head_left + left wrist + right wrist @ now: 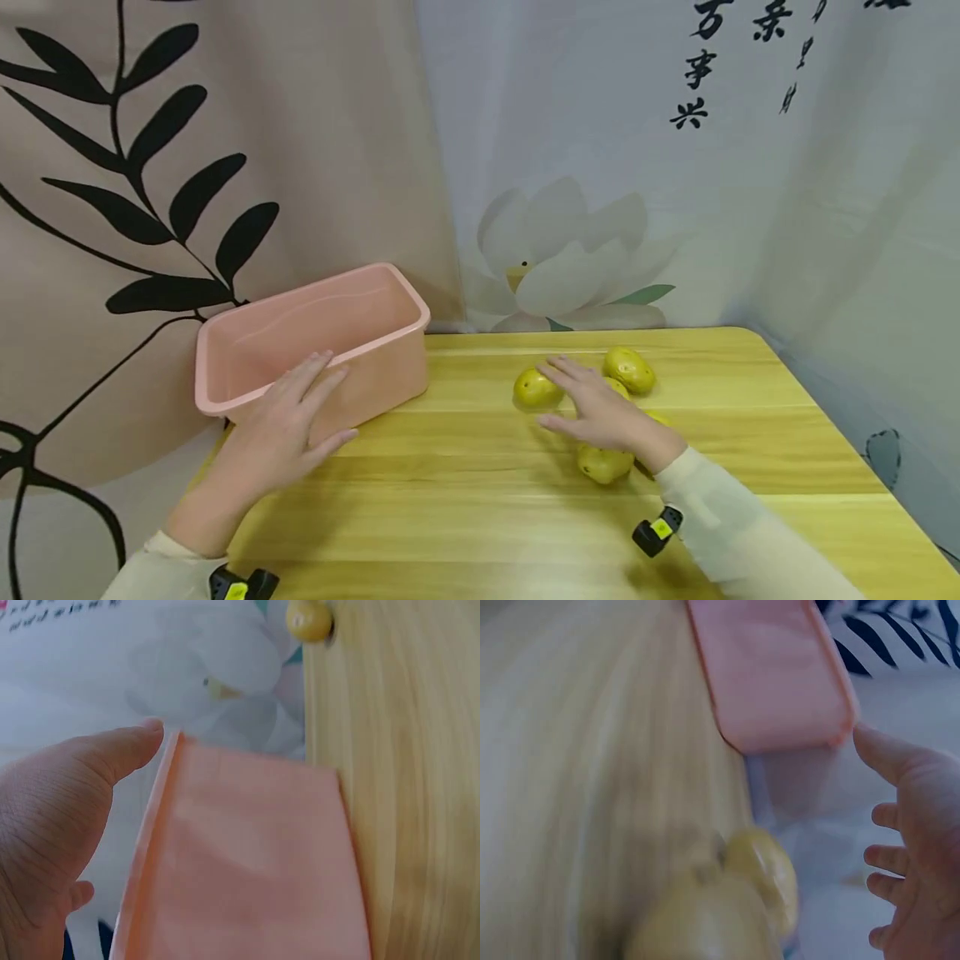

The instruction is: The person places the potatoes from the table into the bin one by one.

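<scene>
At the left side, a beige hanging cloth (345, 150) carries a printed black branch with leaves (206, 196). In front of it, a pink rectangular bin with rounded corners (382, 375) stands at the far left part of the table (465, 517), which has a smooth yellow wooden top with pale grain stripes.

The left hand (281, 425) is in front of the bin's near wall, its fingers over the near rim in the head view. Its grip is spread wide, with straight fingers, and has hold of nothing; whether it touches the bin, I cannot tell. On the left cuff is a black wrist device (262, 582) with a yellow-green square; any writing on it is too small to read.

In the middle, a white cloth (525, 100) forms the background, printed with a large pale flower (570, 267) and green leaf tips. To the right of the bin, well apart from it, several yellow roundish fruits (628, 371) are grouped on the table, partly covered by the right hand (600, 412). This grip is also spread, fingers extended above the fruits, and it holds nothing. A second black device (651, 537) sits on the right cuff.

Higher at the right, black brush characters (699, 70) read 万事兴 downward; others near them are cut by the top edge. The table's far right corner is rounded.
</scene>
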`<state>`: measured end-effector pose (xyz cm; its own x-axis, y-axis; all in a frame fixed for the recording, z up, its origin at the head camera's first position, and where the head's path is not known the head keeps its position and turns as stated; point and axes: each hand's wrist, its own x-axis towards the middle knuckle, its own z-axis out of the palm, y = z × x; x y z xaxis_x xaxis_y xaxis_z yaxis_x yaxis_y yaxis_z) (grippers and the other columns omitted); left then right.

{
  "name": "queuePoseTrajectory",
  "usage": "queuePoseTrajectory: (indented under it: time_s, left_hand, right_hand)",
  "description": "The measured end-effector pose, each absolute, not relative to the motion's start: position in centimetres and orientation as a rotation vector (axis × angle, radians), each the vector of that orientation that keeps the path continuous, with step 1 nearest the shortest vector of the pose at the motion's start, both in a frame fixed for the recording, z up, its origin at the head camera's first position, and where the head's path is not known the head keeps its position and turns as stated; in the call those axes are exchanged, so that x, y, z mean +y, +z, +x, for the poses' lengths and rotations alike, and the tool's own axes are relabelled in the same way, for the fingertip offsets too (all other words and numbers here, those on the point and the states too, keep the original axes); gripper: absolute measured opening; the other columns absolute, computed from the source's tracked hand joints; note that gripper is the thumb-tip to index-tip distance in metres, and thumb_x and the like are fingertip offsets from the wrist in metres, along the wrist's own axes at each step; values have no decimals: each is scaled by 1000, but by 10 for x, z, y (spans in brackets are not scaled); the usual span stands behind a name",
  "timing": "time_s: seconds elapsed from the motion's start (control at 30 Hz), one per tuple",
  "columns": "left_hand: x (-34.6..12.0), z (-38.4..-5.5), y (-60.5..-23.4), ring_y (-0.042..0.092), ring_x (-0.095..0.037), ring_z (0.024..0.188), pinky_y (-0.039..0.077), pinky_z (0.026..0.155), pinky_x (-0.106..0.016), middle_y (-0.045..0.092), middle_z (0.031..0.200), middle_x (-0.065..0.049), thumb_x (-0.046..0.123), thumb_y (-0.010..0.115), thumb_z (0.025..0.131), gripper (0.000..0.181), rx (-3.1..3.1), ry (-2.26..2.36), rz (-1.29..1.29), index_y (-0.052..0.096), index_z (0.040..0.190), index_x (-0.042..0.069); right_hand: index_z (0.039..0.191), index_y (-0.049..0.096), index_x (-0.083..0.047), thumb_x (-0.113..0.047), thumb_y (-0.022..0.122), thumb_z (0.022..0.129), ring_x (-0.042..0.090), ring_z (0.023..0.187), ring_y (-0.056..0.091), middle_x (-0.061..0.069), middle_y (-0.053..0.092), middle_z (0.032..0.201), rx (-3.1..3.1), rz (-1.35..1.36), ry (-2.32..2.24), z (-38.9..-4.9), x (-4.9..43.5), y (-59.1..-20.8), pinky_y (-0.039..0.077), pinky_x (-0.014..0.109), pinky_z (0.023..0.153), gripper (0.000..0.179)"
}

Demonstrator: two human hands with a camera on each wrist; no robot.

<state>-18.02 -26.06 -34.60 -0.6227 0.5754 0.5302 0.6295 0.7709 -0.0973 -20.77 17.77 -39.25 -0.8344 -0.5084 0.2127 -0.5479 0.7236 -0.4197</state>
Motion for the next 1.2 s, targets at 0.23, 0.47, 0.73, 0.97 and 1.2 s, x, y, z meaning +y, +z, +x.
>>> queuePoseTrajectory:
  time_s: [0.23, 0.47, 0.73, 0.97, 1.2]
  left_hand:
    - [-292, -185, -350, 36, -45, 131, 28, 105, -63, 35, 149, -22, 45, 80, 73, 89, -2517, -129, -717, 42, 146, 10]
    - [-307, -192, -357, 26, -44, 138, 14, 104, -72, 34, 148, -25, 50, 77, 75, 93, -2537, -152, -548, 37, 149, 10]
    - [-323, -189, -368, 17, -43, 142, 6, 104, -74, 28, 152, -23, 58, 71, 77, 99, -2582, -133, -354, 25, 154, 14]
    - [-331, -186, -375, 22, -44, 140, -1, 107, -69, 33, 150, -22, 59, 72, 75, 101, -2571, -79, -388, 26, 154, 14]
    - [-324, -187, -373, 23, -41, 141, 2, 109, -67, 37, 148, -21, 58, 73, 74, 102, -2568, -61, -424, 26, 154, 14]
  right_hand:
    - [154, 26, -18, -59, 55, 91, 24, 145, 18, 6, 22, 158, -2913, 942, 649, -219, 120, -396, 15, 58, 113, 80]
    - [155, 22, -19, -60, 52, 91, 26, 145, 16, 7, 20, 159, -2819, 973, 606, -241, 82, -395, 17, 61, 111, 81]
    - [156, 16, -19, -59, 54, 91, 25, 146, 11, 5, 10, 161, -2768, 962, 465, -267, 52, -388, 16, 62, 111, 85]
    - [156, 12, -20, -60, 53, 91, 28, 147, 9, 4, 8, 161, -2733, 1007, 397, -278, 28, -370, 15, 62, 111, 87]
    - [157, 7, -20, -61, 51, 91, 23, 147, 4, 0, 3, 162, -2737, 1035, 330, -289, 17, -367, 16, 61, 111, 89]
